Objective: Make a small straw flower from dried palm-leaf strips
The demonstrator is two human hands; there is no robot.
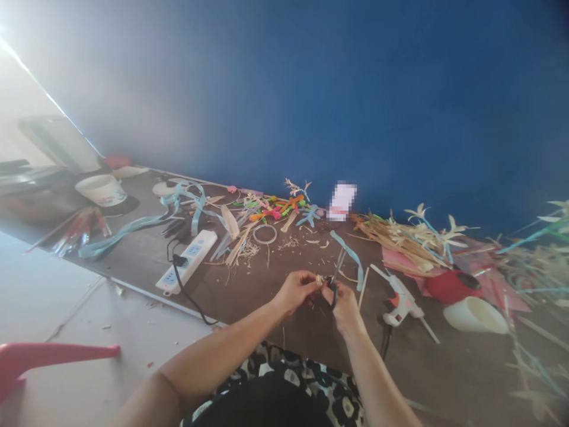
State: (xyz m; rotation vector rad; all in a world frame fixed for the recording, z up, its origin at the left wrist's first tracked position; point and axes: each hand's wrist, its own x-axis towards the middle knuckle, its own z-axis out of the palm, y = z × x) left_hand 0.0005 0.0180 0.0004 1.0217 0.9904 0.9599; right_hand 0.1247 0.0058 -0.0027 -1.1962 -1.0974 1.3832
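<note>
My left hand (pixel 295 292) is closed in a pinch on a small pale piece of dried husk (pixel 319 279), mostly hidden by the fingertips. Close beside it, my right hand (pixel 345 303) grips a pair of scissors (pixel 340 262) by dark handles, blades pointing up and away toward the wall. The two hands nearly meet above the brown table (pixel 267 320) near its front edge. Just beyond the scissors lie a light blue ribbon strip (pixel 351 252) and a thin pale stick (pixel 364 287).
On the right are a glue gun (pixel 402 302), a red roll (pixel 451 287), a white cup (pixel 475 314) and dried husks (pixel 400 240). A white power strip (pixel 189 261) with a black cord sits left. Behind are colourful pieces (pixel 271 212) and a ring (pixel 265 234). A blue wall (pixel 338 101) backs the table.
</note>
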